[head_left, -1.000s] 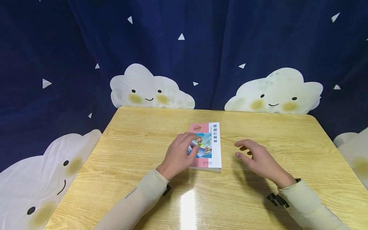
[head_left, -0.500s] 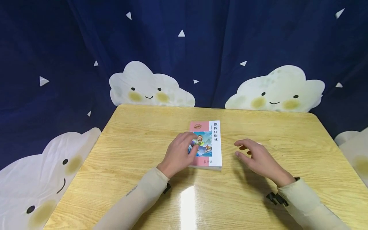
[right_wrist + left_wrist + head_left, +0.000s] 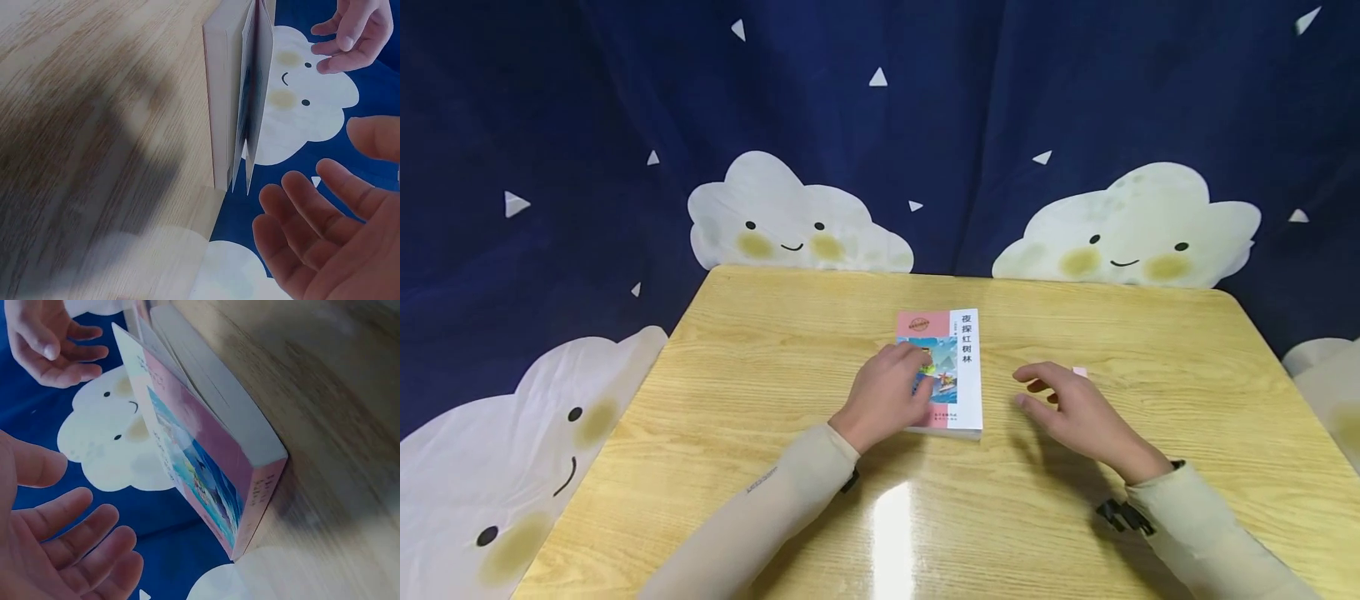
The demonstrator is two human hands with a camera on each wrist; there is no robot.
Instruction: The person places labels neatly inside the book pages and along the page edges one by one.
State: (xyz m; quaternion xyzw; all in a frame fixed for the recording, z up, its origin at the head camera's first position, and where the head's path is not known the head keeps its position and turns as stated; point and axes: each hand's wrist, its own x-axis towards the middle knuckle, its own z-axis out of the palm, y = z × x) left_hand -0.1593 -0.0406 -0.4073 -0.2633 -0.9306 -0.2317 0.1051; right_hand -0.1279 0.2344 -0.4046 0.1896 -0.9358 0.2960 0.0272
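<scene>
Book (image 3: 957, 375) runs lengthwise away from you; your left hand (image 3: 886, 393) hovers nearer, over its left side, right hand (image 3: 1081, 415) farther; both empty, fingers loose.

Paperback (image 3: 949, 379) on the surface (image 3: 760, 358), curtain (image 3: 940, 125) behind; my left hand (image 3: 886, 394) above the paperback's left side, my right hand (image 3: 1081, 419) to its right, apart from it.

The spot looks like an indoor nook set up before a backdrop, perhaps a child's room or a studio: dark blue cloth (image 3: 820, 125) printed with smiling clouds (image 3: 775, 196) and white triangles (image 3: 878, 78) surrounds a wood-grained table (image 3: 722, 375), which reflects a bright light.
</scene>
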